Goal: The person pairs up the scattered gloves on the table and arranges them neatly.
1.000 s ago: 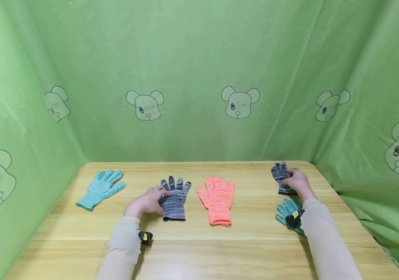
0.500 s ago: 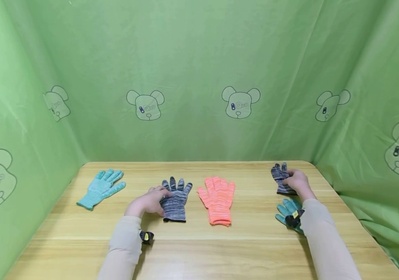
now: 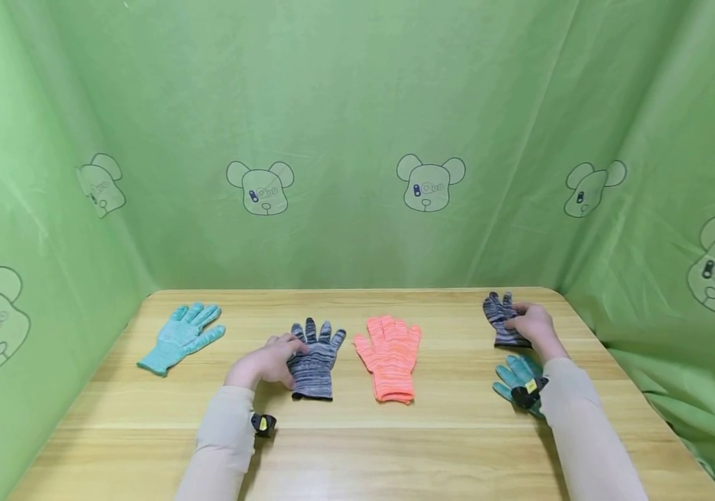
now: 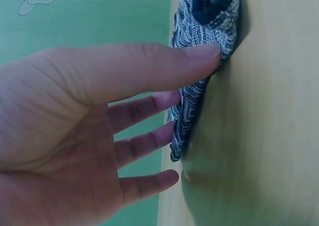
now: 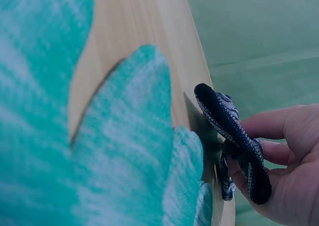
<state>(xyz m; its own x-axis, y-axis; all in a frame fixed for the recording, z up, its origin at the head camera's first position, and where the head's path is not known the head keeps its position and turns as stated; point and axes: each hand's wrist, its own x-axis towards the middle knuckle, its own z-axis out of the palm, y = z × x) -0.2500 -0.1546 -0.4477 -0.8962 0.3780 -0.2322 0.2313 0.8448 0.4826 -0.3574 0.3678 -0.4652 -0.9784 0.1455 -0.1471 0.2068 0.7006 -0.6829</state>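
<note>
My left hand pinches the left edge of a grey-and-black striped knit glove, which lies fingers-away on the table. In the left wrist view my thumb lies across this glove near its dark cuff, with my fingertips on its far side. At the far right, my right hand grips a matching striped glove. The right wrist view shows that glove bunched, its dark cuff raised off the table. A teal glove lies below my right wrist, partly hidden by the wrist camera.
Between my hands lies a coral-orange glove. Another teal glove rests at the left rear of the wooden table. Green cloth with bear-head prints hangs behind and on both sides.
The striped glove at my left hand has slid slightly toward me and right, with the hand shifting slightly right. The right-hand glove has shifted slightly left and toward me.
</note>
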